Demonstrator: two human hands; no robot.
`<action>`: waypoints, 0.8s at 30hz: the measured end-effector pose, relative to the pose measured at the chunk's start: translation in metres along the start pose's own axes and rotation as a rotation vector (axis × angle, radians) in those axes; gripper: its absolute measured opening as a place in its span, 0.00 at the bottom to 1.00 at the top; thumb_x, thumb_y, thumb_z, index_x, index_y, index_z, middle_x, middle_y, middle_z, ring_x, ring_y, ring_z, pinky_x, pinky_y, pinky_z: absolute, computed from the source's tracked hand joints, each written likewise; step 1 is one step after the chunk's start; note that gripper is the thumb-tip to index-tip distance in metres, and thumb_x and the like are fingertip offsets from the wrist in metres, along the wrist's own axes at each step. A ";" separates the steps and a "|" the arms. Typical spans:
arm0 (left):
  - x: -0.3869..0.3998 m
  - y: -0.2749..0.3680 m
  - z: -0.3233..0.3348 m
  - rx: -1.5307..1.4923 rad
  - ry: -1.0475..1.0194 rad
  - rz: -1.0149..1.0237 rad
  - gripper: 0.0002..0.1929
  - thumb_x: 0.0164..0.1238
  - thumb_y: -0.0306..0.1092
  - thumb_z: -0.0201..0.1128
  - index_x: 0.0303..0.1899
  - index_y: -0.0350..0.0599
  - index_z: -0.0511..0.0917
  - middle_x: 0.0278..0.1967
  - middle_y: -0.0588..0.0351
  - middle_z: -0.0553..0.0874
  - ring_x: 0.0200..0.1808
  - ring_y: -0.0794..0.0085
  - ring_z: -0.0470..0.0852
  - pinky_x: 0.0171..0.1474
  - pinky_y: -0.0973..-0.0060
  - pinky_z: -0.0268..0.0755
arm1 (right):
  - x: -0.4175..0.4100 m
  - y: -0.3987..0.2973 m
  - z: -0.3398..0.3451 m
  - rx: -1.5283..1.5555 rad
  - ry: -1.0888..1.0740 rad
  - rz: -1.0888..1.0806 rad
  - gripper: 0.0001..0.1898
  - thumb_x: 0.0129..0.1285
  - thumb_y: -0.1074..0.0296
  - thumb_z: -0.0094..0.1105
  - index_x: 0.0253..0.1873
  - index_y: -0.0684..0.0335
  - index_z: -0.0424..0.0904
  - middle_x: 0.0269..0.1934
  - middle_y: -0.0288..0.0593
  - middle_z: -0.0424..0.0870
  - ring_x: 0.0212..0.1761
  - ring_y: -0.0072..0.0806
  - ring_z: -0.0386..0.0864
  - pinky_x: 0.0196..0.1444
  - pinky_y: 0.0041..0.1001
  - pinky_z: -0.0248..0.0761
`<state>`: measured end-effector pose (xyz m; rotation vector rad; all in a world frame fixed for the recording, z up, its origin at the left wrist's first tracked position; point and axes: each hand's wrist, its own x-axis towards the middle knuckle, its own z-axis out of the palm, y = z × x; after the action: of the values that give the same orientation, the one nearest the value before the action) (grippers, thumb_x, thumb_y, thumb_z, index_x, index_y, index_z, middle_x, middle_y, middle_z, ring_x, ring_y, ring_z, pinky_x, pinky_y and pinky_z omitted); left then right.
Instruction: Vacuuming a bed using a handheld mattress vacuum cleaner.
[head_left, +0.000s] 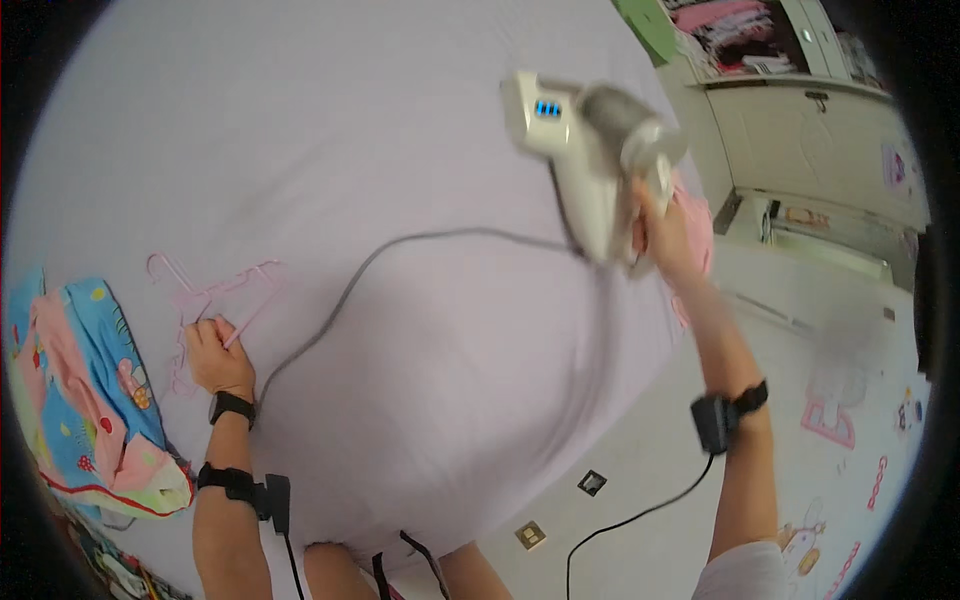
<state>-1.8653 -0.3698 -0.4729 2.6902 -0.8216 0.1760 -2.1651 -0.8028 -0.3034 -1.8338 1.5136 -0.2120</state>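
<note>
My right hand (660, 229) grips the handle of a white handheld mattress vacuum (589, 187) at the right of the bed. The vacuum has a grey cylinder, a lit blue display and some motion blur; whether it touches the sheet I cannot tell. A grey cord (420, 236) curves from it across the lilac bed sheet (420, 360) towards my left forearm. At the left, my left hand (219, 358) is closed on pink plastic clothes hangers (259, 304), whose hook points away from me. My fingers hide part of them; their number is unclear.
A folded blue and pink patterned cloth (105, 382) lies left of my left hand. Pink fabric (694, 225) shows behind my right wrist. Beyond the bed's right edge stand a white cabinet (810, 142) and a wall with sockets (531, 535). Thin black cables (637, 517) run from my wrist-worn devices.
</note>
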 end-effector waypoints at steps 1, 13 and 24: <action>0.000 -0.001 0.000 0.018 0.003 0.003 0.10 0.68 0.37 0.55 0.29 0.42 0.70 0.30 0.50 0.71 0.31 0.54 0.74 0.31 0.60 0.64 | -0.036 0.027 -0.007 -0.026 -0.041 0.024 0.21 0.67 0.50 0.54 0.27 0.62 0.73 0.13 0.33 0.69 0.10 0.20 0.65 0.14 0.23 0.57; 0.010 -0.016 -0.008 0.168 0.014 0.262 0.09 0.70 0.38 0.52 0.39 0.43 0.73 0.39 0.47 0.75 0.42 0.51 0.76 0.40 0.59 0.69 | -0.463 0.183 0.054 0.350 0.159 0.617 0.15 0.65 0.58 0.58 0.35 0.67 0.75 0.19 0.36 0.75 0.19 0.20 0.74 0.20 0.28 0.67; 0.009 -0.020 -0.223 -0.212 -0.233 0.060 0.17 0.75 0.42 0.50 0.42 0.34 0.76 0.27 0.55 0.79 0.30 0.71 0.75 0.34 0.72 0.66 | -0.233 0.124 -0.016 0.297 0.076 0.225 0.28 0.62 0.43 0.55 0.45 0.69 0.77 0.37 0.63 0.82 0.42 0.54 0.81 0.44 0.45 0.72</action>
<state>-1.8524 -0.2831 -0.2663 2.5174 -0.9318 -0.2040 -2.3391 -0.6030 -0.2958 -1.4256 1.6302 -0.3799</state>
